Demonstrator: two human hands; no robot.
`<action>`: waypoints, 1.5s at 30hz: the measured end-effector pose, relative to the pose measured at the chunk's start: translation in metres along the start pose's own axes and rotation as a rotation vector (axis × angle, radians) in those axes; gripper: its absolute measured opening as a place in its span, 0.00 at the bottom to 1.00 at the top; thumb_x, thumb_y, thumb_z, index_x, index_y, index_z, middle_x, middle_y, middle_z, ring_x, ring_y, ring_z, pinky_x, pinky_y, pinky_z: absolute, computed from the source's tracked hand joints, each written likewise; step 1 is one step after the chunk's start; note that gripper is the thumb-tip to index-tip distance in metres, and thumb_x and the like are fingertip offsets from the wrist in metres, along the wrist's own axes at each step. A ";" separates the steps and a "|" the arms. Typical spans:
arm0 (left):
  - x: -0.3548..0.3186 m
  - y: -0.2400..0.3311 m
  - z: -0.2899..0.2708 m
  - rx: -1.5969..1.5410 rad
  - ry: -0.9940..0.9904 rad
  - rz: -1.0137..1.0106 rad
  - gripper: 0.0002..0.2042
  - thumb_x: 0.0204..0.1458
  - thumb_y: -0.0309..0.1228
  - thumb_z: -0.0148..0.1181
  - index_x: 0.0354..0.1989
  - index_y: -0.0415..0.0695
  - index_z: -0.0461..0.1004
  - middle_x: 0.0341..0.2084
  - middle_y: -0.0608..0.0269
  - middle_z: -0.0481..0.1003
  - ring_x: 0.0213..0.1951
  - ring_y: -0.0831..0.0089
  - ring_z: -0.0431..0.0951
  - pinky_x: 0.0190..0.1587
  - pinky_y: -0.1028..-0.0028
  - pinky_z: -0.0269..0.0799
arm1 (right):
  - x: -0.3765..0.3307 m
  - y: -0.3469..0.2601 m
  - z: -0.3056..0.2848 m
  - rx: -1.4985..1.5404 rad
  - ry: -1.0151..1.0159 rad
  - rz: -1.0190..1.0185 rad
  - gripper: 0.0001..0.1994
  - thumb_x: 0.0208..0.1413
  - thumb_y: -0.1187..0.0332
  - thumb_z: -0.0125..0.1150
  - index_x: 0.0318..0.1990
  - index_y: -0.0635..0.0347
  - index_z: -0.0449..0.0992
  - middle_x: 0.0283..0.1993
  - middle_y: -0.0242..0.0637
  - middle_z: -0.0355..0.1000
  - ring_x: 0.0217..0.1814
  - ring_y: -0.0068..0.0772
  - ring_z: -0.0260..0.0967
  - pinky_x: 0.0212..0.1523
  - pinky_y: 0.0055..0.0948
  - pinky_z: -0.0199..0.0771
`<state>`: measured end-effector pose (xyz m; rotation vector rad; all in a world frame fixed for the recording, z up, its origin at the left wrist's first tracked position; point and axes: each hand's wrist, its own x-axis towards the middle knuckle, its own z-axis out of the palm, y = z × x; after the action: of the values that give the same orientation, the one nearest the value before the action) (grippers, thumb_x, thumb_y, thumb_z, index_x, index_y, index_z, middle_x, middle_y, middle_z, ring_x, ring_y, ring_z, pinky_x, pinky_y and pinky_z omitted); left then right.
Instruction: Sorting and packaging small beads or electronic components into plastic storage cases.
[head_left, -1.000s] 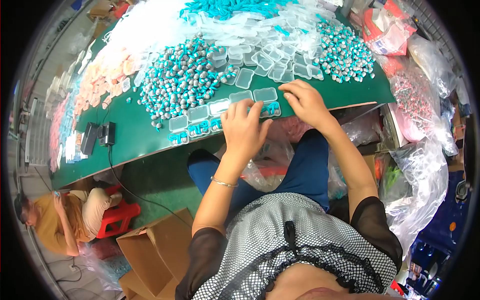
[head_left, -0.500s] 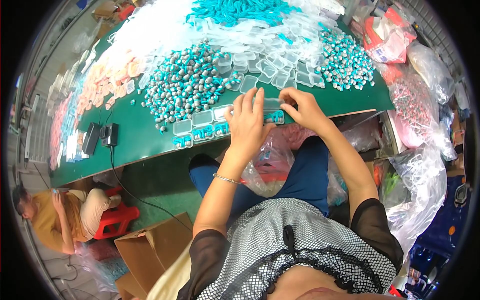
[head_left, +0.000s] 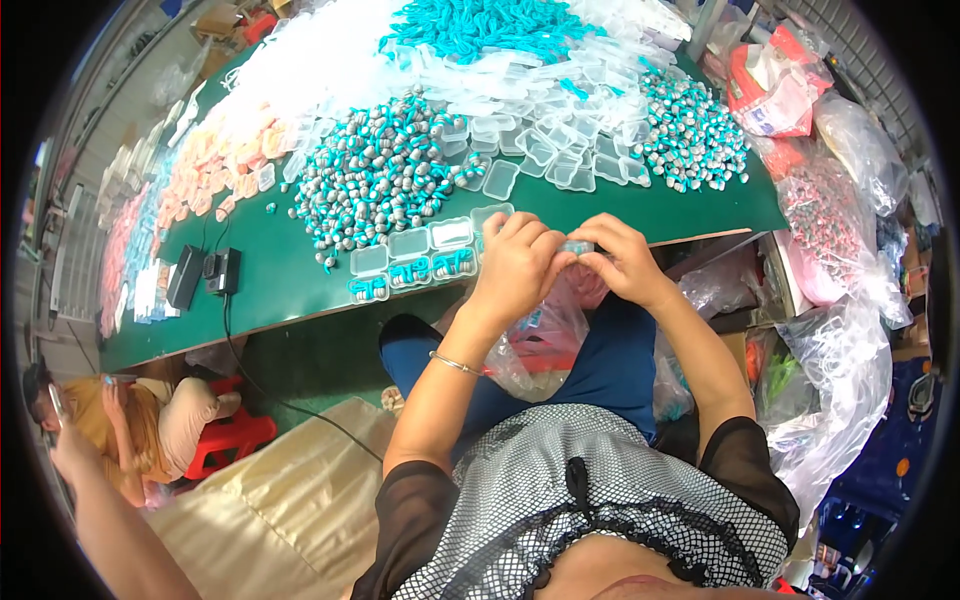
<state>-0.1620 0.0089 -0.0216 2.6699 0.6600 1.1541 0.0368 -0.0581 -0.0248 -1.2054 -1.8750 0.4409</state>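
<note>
Pinching a small clear case (head_left: 577, 247) between both hands, we have it just right of the row (head_left: 409, 272) of open cases, by the near edge of the table (head_left: 285, 298). Our left hand (head_left: 514, 262) closes on its left end with thumb and curled fingers; our right hand (head_left: 622, 262) grips the right end likewise. Holding both ends seems to steady so small a thing and let both thumbs bear on it. Our fingers cover much of it, so we cannot tell how its lid stands.

In the row, the lids (head_left: 408, 243) lie folded back, away from us, which leaves the teal-and-grey contents (head_left: 453, 263) facing up. Beyond the row sits a plug pile (head_left: 370, 175), with loose cases (head_left: 565, 168) farther right, probably put there for easy reach. A second pile (head_left: 690, 135) lies well right of the row. Left of it stands a black device (head_left: 221, 274), perhaps placed clear of our hands.
</note>
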 end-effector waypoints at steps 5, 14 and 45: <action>-0.011 0.003 -0.003 -0.129 -0.010 -0.084 0.12 0.49 0.36 0.66 0.39 0.44 0.77 0.34 0.63 0.76 0.45 0.62 0.72 0.50 0.58 0.59 | 0.001 -0.008 0.000 0.068 -0.019 0.007 0.12 0.51 0.73 0.65 0.44 0.63 0.78 0.41 0.41 0.73 0.44 0.42 0.72 0.44 0.34 0.73; -0.044 0.011 -0.037 -0.081 0.171 -0.276 0.20 0.45 0.30 0.69 0.48 0.42 0.74 0.45 0.54 0.74 0.47 0.55 0.73 0.47 0.59 0.68 | -0.013 -0.004 0.004 -0.188 0.031 -0.134 0.15 0.47 0.73 0.67 0.45 0.61 0.78 0.42 0.43 0.73 0.44 0.45 0.73 0.45 0.37 0.74; -0.079 -0.007 -0.048 0.306 0.205 -0.319 0.17 0.43 0.30 0.69 0.44 0.48 0.77 0.39 0.65 0.74 0.43 0.62 0.72 0.46 0.62 0.60 | 0.004 -0.031 0.029 0.600 -0.253 0.391 0.08 0.61 0.72 0.56 0.40 0.67 0.78 0.33 0.32 0.75 0.31 0.18 0.69 0.31 0.19 0.70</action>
<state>-0.2469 -0.0224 -0.0418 2.5577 1.3414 1.3333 -0.0048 -0.0651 -0.0196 -1.1220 -1.5226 1.3177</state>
